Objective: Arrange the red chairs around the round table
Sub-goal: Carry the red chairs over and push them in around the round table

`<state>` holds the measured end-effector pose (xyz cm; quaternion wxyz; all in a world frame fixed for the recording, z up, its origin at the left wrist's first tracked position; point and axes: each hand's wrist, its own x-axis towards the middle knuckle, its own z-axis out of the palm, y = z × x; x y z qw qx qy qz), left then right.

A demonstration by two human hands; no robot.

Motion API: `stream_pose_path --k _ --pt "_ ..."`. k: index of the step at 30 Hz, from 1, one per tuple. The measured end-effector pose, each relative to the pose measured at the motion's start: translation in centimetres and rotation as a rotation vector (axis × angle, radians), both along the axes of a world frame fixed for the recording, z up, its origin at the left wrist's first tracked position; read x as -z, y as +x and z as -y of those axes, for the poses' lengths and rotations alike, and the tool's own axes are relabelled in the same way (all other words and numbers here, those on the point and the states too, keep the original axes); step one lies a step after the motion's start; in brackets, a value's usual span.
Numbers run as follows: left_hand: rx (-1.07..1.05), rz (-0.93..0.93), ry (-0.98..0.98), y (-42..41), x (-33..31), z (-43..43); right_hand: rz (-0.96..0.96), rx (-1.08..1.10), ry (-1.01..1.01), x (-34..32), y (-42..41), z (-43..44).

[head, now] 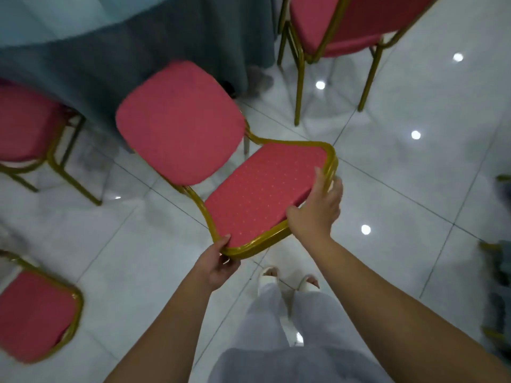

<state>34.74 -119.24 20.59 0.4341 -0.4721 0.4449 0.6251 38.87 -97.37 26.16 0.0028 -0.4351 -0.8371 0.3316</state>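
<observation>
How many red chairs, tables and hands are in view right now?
Red chairs: 4 (held chair, left chair, lower-left chair, upper-right chair)
Round table: 1
Hands: 2 (left hand, right hand, both gripping the held chair)
Total: 7
Right-edge shapes unclear, uncounted.

I read this as a banquet hall or a restaurant dining room. Red banquet chairs (179, 123) with padded seats and gold metal frames are gathered by a round table (41, 17), which is draped in a long teal tablecloth (143, 53). The floor (414, 194) is large, glossy pale tiles, and small round ceiling-light reflections (320, 85) show in it.
</observation>
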Motion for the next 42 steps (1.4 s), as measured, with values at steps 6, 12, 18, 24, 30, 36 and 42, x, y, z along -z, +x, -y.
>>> stream_pose_path --k 6,12,18,24,30,36,42 --pt "-0.261 -0.137 0.042 -3.2 -7.0 4.9 0.252 -0.688 0.256 -7.1 -5.6 4.2" --pt "-0.15 -0.472 -0.044 -8.4 -12.2 5.4 0.062 -0.934 0.404 -8.7 -8.6 4.6" --pt "0.223 -0.834 -0.544 -12.0 -13.2 1.9 -0.014 -1.012 0.384 -9.4 -15.7 2.5" --pt "0.314 -0.821 -0.633 -13.9 -14.9 0.9 -0.006 -1.015 0.185 -10.2 -22.0 0.3" --pt "0.04 -0.637 -0.674 -12.1 -14.7 3.5 -0.272 -1.139 -0.037 -10.8 -21.7 4.3" --pt "-0.191 -0.512 -0.745 -7.0 -14.8 7.4 -0.258 -1.383 -0.43 -10.9 -21.5 12.2" --pt "-0.457 -0.443 -0.785 -0.7 -14.3 12.8 -0.025 -1.497 -0.604 -9.5 -20.4 19.3"
